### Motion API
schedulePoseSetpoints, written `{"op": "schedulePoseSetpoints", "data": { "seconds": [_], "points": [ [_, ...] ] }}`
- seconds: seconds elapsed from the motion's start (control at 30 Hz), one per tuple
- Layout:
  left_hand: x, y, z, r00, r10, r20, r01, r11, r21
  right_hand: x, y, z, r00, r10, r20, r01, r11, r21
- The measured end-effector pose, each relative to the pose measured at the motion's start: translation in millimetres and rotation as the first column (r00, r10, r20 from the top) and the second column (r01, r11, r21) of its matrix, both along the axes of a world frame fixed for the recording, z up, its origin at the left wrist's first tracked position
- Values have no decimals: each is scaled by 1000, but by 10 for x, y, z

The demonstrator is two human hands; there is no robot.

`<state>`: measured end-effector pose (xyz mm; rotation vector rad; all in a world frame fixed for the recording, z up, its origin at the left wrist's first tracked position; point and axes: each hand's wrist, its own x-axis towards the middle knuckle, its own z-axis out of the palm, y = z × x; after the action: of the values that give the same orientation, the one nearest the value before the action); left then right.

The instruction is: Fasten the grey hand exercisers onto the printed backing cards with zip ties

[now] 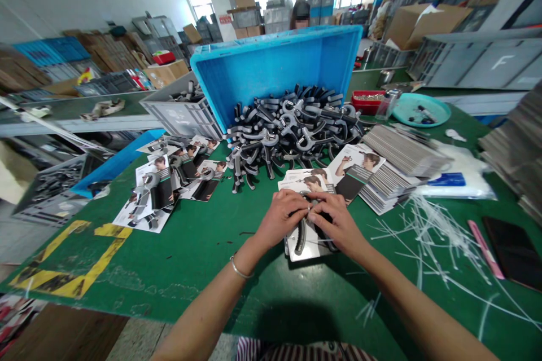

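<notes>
Both hands meet over a printed card point(305, 249) lying on the green table point(190, 254), with a grey-and-black hand gripper point(301, 235) on it. My left hand point(282, 215) is closed, its fingers pinched at the top of the hand gripper. My right hand point(336, 223) is closed too, pressing on the gripper's other side. Just beyond my hands lie more printed cards point(351, 172). A big pile of hand grippers point(292, 130) spills from a tipped blue crate point(271, 65).
Finished cards with grippers point(163, 189) lie at the left. Stacks of cards point(402, 152) and a plastic bag point(457, 177) sit at the right, with loose white ties point(427, 225), a pink pen point(485, 248) and a dark phone point(514, 251). A teal dish point(421, 110) stands behind. Another person point(301, 14) is beyond the crate.
</notes>
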<state>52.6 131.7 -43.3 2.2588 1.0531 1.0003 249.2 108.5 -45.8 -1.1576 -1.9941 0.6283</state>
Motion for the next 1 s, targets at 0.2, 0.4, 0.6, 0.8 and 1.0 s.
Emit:
{"op": "schedulePoseSetpoints", "data": {
  "seconds": [0.2, 0.4, 0.6, 0.8, 1.0],
  "points": [
    [-10, -15, 185, 999, -8, 49, 15, 990, -140, -6, 32, -6, 999, -32, -11, 32, 999, -6],
    [125, -126, 288, 958, 286, 25, -285, 957, -49, -66, 43, -18, 997, -76, -15, 76, 997, -5],
    [295, -570, 189, 976, 130, -174, -106, 984, 143, -120, 61, -53, 993, -112, -44, 113, 993, 23],
    [173, -498, 137, 930, 299, 215, -280, 953, -115, -114, 50, -58, 991, -121, -56, 122, 992, 17],
    [328, -695, 45, 985, 82, -150, -62, 989, 136, -115, 61, -68, 994, -103, -42, 104, 994, 34]
  ]
}}
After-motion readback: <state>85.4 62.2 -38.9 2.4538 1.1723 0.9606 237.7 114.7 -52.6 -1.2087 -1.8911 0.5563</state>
